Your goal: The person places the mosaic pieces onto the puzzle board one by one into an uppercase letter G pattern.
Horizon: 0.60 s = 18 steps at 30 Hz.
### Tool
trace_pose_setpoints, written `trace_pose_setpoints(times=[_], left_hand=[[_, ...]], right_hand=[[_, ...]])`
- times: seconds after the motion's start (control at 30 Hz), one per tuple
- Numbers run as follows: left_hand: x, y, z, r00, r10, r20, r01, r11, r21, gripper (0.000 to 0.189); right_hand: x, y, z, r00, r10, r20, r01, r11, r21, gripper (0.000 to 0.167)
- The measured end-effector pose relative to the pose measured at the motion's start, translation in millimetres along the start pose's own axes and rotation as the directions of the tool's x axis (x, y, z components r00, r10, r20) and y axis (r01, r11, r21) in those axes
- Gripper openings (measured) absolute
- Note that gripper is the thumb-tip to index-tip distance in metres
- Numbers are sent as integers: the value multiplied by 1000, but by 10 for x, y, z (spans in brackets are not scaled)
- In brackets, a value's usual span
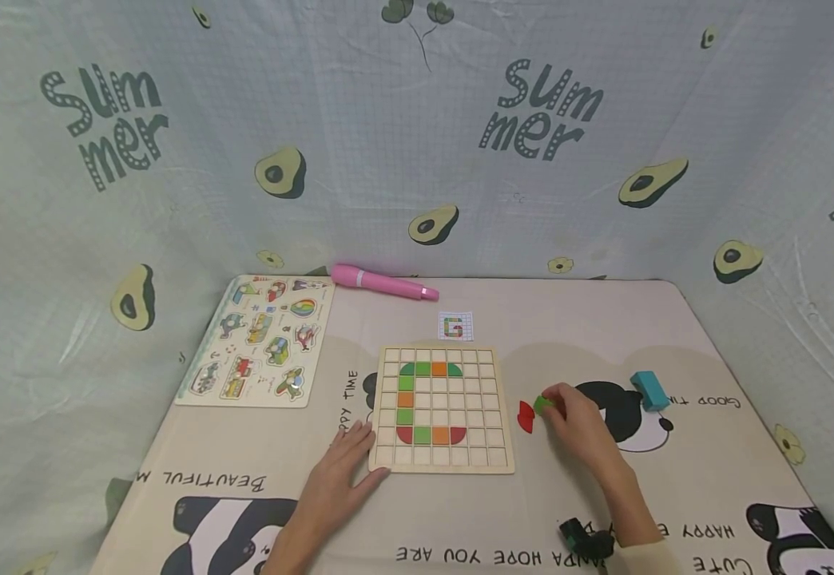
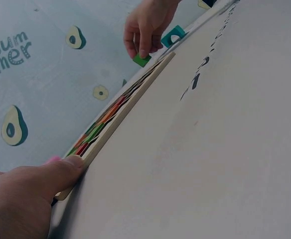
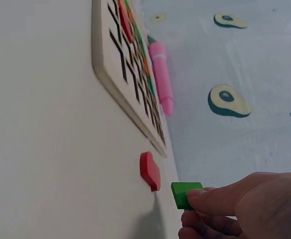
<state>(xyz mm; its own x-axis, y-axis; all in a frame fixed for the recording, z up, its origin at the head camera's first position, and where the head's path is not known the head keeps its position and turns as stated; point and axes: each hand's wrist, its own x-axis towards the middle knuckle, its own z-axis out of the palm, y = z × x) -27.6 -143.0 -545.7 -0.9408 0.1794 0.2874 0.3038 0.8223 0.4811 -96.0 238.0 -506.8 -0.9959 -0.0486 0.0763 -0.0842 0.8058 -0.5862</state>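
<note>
A light wooden grid board (image 1: 470,456) lies on the table with green, orange and red tiles set in a C-like outline. My left hand (image 1: 343,471) rests at its lower left corner, the thumb touching the board's edge in the left wrist view. To the right of the board, my right hand (image 1: 581,423) pinches a green square tile (image 3: 182,195) between thumb and fingers, raised off the table in the right wrist view. Close beside that tile lie red pieces (image 1: 526,417) with a curved side. Above the board sits a small card (image 1: 456,327) printed with a coloured G-like pattern on a grid.
A picture puzzle board (image 1: 255,339) lies at the back left. Near the back edge is a pink pen-shaped stick (image 1: 384,282). A teal block (image 1: 649,390) stands right of my right hand, and a black object (image 1: 585,539) is by the right forearm. Patterned cloth hangs behind the table.
</note>
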Motion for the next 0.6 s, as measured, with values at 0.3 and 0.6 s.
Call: trace_pose_setpoints(times=[0.3,0.6], left_hand=[[3,7,2,1000,-14,12,14,1000,3,62],[1,4,-2,1000,-9,12,9,1000,6,62]], right_hand=[[100,-173,66,999,-28,19,27,999,37,18],[120,-381,232,995,-78,67,73,995,68,17]])
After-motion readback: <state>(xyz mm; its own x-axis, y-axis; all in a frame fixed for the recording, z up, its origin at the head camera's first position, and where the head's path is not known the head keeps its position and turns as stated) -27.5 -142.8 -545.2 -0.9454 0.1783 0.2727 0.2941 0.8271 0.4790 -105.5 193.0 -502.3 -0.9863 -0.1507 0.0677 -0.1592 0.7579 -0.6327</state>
